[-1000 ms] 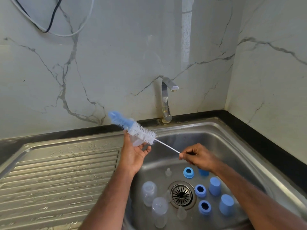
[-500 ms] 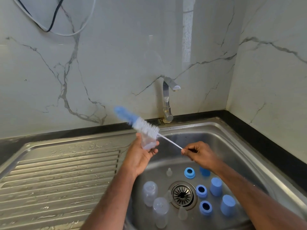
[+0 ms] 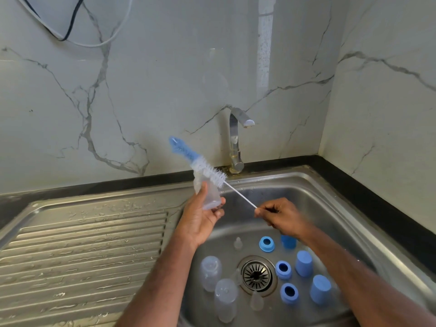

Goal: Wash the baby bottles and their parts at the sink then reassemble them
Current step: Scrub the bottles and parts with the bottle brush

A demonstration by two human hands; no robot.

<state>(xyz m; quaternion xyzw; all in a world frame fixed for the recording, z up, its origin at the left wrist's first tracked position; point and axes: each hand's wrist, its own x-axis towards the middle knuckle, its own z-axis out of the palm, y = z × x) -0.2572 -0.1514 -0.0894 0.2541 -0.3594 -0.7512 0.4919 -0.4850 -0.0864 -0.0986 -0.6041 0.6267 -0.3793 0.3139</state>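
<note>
My left hand [image 3: 200, 218] holds a clear baby bottle [image 3: 208, 193] above the sink's left rim. My right hand [image 3: 280, 215] pinches the thin white handle of a bottle brush [image 3: 207, 169], whose white bristles and blue sponge tip stick out past the bottle toward the wall. In the sink basin [image 3: 325, 208] lie two more clear bottles [image 3: 210, 272], [image 3: 225, 300], clear teats [image 3: 237, 243], [image 3: 256, 300], three blue collar rings [image 3: 266, 244], [image 3: 283, 269], [image 3: 289, 293] and blue caps [image 3: 303, 263], [image 3: 320, 289], [image 3: 288, 241].
A chrome tap [image 3: 237, 140] stands behind the basin, not running. The drain strainer [image 3: 256, 274] is in the basin's middle. A wet ribbed steel drainboard [image 3: 82, 251] stretches left. Marble walls close the back and right; cables [image 3: 68, 27] hang top left.
Both hands, the bottle and the brush have drifted right and slightly toward the tap. The brush has tilted steeper, its blue tip higher. Parts in the basin stay put.
</note>
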